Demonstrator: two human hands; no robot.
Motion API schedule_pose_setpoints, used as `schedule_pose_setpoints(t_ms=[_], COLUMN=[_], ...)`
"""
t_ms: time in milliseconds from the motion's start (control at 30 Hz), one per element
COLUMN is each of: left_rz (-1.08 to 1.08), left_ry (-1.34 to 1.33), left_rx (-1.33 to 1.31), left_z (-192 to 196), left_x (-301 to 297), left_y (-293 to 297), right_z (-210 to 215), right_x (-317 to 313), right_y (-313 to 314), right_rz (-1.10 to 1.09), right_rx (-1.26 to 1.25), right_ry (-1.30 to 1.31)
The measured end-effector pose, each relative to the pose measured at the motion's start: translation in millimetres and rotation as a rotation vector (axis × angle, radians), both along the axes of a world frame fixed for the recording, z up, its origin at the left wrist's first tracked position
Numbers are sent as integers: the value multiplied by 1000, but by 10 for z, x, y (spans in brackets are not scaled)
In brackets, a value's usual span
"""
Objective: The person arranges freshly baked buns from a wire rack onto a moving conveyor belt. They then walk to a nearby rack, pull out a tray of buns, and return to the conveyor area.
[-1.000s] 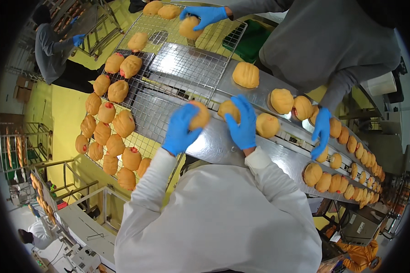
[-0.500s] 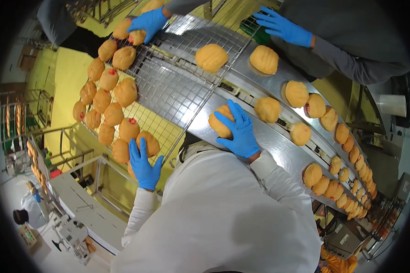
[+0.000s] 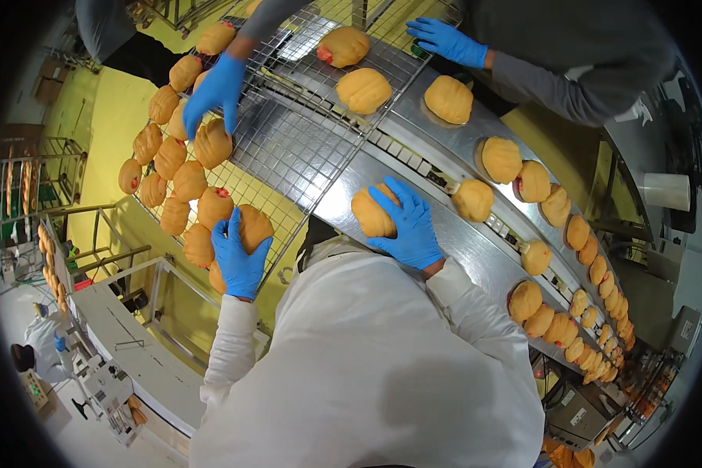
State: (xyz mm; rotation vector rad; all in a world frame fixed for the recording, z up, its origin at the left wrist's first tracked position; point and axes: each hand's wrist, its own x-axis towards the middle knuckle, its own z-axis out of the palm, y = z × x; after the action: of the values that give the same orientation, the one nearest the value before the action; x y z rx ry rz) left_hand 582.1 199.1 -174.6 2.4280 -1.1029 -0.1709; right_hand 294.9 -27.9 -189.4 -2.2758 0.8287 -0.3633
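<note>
In a blue glove, my left hand (image 3: 239, 264) has its fingers and thumb around a golden bun (image 3: 255, 226) at the near edge of the wire rack (image 3: 288, 168). My right hand (image 3: 410, 232), gloved in blue too, grips another bun (image 3: 372, 212) from its right side on the steel conveyor edge (image 3: 347, 175). Several buns, some with red filling showing, stand close together on the rack's left part, such as one bun (image 3: 189, 181) beyond my left hand. The undersides of both held buns are hidden.
Across the conveyor, a co-worker's blue-gloved hand (image 3: 217, 90) reaches over the rack's buns; their other hand (image 3: 448, 43) hovers at the far side. Two buns, one nearer (image 3: 364, 90), sit on the rack's right part. Rows of buns (image 3: 501, 159) line the conveyor rightward.
My left hand has closed around the bun at the rack's edge. My right hand and its bun shifted slightly left. The co-worker's left-side hand moved nearer; another bun now lies on the rack's far right.
</note>
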Motion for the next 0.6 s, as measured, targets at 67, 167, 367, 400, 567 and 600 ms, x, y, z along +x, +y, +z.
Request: schedule_pose_setpoints(t_ms=[67,167,367,400,567,600], left_rz=[-63,-102,-190,-212,-491,-534], left_ry=[-24,2,235,324,253,233], left_rx=[-21,-44,-248,-310,-391,-413], left_z=[-16,1,98,116,212,198], left_x=[38,53,-245,-329,-739,-845], left_y=[-81,-211,-679,-804,-1643,-1849], right_z=[-30,-125,-341,-350,-161,-80], right_x=[-15,-21,-331,-388,-756,-920], right_y=[-67,-299,-541,-512,-441,-404], right_rz=[-73,-329,-464,-463,-696,-791], right_rx=[-5,-117,-253,-306,-127,-195], right_ry=[18,20,216,136,-219,-228])
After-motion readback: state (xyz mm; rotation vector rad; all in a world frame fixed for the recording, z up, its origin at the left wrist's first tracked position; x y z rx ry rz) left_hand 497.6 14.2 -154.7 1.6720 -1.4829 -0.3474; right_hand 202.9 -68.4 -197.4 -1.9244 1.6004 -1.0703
